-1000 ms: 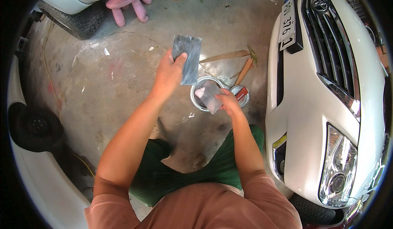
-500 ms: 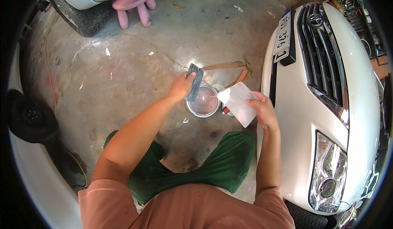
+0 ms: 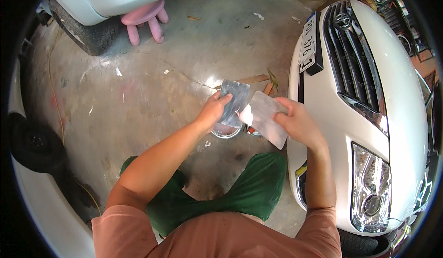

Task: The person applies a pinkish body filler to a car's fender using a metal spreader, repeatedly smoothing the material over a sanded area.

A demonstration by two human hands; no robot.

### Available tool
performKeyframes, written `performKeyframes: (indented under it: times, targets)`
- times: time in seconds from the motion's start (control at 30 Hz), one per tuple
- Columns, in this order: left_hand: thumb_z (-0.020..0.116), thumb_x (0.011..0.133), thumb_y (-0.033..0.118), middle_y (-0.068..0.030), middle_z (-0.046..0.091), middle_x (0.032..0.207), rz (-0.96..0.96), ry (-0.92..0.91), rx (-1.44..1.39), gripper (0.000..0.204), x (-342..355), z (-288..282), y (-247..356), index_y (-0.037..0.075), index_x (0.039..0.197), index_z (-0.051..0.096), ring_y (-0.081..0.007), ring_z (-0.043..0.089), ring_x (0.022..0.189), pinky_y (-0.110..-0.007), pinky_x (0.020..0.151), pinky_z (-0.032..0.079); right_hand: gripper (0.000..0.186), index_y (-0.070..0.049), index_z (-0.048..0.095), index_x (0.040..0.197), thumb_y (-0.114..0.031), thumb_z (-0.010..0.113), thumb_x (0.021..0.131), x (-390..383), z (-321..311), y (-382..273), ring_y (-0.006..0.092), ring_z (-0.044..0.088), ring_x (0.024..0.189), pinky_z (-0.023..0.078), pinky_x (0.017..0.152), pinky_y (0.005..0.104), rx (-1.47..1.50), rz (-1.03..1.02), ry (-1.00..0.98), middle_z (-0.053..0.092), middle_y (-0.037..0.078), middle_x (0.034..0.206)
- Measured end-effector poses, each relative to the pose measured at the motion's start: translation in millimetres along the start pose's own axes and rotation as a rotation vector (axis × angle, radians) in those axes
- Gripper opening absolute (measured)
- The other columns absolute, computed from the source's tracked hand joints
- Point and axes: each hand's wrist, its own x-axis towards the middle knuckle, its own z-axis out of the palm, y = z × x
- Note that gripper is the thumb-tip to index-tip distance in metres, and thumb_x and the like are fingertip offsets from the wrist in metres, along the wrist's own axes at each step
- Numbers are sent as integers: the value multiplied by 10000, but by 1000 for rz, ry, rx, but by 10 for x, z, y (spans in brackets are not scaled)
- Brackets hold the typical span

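Grey plate (image 3: 236, 102), held in left hand (image 3: 212, 111), long axis near-to-far; pale paste (image 3: 247, 115) just right, on left edge of translucent sheet (image 3: 266, 118), held in right hand (image 3: 299, 124).

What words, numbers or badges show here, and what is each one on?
White rectangular number plate on the white car: dark characters, but I won't copy them.
Round chrome badge on the black slatted grille: an emblem; I won't name the brand.
Grey rectangular sheet, left hand; pale rectangular sheet, right hand: no writing visible.
Small red item, partly hidden: too small to read.
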Motion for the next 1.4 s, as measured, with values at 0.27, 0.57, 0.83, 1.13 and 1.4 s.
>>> performKeyframes:
  times: [0.27, 0.57, 0.83, 1.13, 1.4]
  targets:
    - [572, 1043, 324, -84, 644, 1244, 253, -13, -148, 433, -55, -45, 217, 36, 1358, 501, -168, 621, 1126, -350, 970, 502, 280, -70, 611, 1132, -66, 622, 852, -173, -160, -776, 388, 660, 768, 527, 677, 467, -719, -441, 157, 680, 161, 821]
    - [555, 1043, 372, -146, 530, 1400, 252, -33, -438, 548, -360, -27, 472, 17, 1435, 411, -264, 550, 1263, -457, 1040, 477, 337, -7, 507, 1003, 81, 655, 713, -119, -30, -455, 410, 589, 1156, 520, 952, 449, -674, -573, 376, 591, 229, 1225]
    - [550, 1048, 298, -132, 550, 1360, 198, -42, -477, 463, -712, 214, 425, 41, 1413, 425, -272, 581, 1231, -509, 1029, 502, 724, -108, 583, 1350, 125, 683, 672, -8, 501, 117, 441, 510, 1279, 444, 1089, 468, -435, -700, 463, 477, 233, 1411]
    - [555, 1045, 240, -108, 621, 1243, 150, -142, -474, 347, -768, 205, 322, 59, 1333, 486, -230, 651, 1119, -427, 947, 565, 735, -212, 598, 1374, 91, 670, 708, -125, 496, 276, 418, 504, 1296, 432, 1099, 531, -446, -764, 334, 520, 161, 1379]
    - [560, 1038, 227, -126, 620, 1239, 115, -190, -461, 339, -848, 226, 377, 50, 1318, 486, -245, 668, 1087, -440, 921, 585, 622, -268, 615, 1352, 5, 633, 794, -214, 356, 344, 400, 498, 1309, 409, 1111, 586, -523, -792, 316, 537, 148, 1360]
